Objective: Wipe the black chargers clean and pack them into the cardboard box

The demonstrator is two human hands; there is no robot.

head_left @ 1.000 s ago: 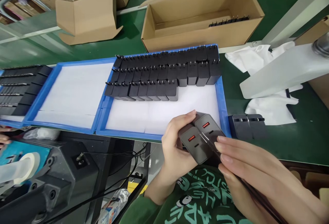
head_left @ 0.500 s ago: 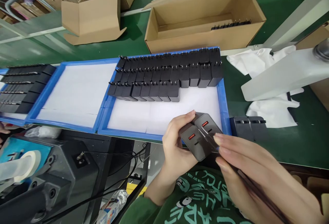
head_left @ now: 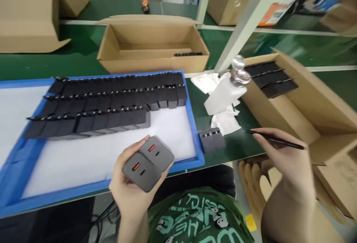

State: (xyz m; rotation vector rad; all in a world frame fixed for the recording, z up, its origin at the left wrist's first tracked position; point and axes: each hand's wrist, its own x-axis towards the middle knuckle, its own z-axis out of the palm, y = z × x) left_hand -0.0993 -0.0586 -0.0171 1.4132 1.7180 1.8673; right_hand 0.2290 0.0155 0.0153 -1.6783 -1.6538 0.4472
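Observation:
My left hand (head_left: 126, 193) is closed around two black plug chargers (head_left: 164, 158), held side by side with their port faces up. Each face shows a red-lined slot and a small dark slot. Away to the right, my right hand (head_left: 291, 161) grips a slim black pen-like tool (head_left: 290, 143), its thin tip pointing left over the green bench. Two more chargers (head_left: 212, 141) stand prongs up on the bench between my hands. Behind my left hand, rows of black chargers (head_left: 111, 118) fill much of a blue-rimmed tray (head_left: 191, 124), prongs up.
A white pump bottle (head_left: 224, 96) leans at an angle in this view, near crumpled white cloths (head_left: 225, 122). One open carton (head_left: 125, 66) stands behind the tray; another carton (head_left: 304, 122) at right contains black chargers. A pale post (head_left: 242, 27) rises behind the bottle.
My right hand has moved away from the chargers to the right, carrying the tool. My left hand still holds both chargers. The view has swung right, bringing in the right-hand carton.

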